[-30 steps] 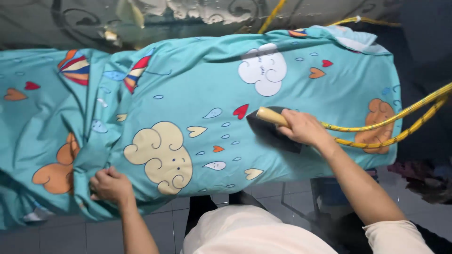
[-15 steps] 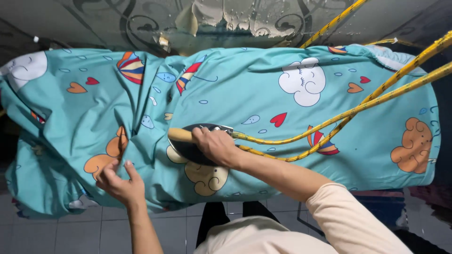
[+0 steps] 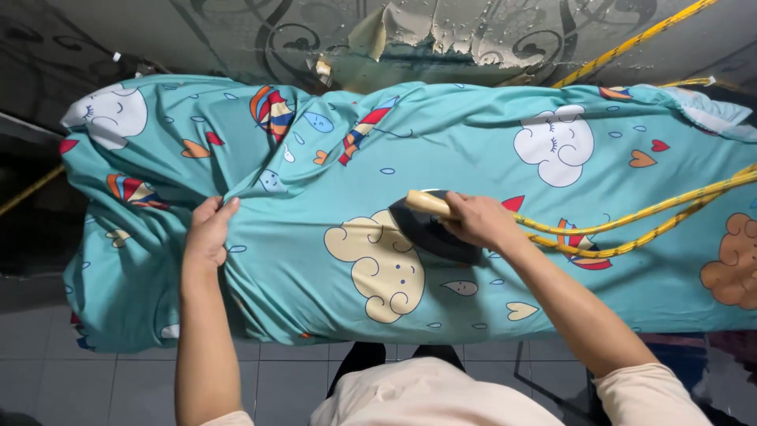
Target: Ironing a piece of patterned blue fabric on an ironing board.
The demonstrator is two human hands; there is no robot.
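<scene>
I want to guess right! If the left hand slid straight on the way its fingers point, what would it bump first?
Probably the bunched folds of the teal sheet just past the left hand; depth is hard to judge.
</scene>
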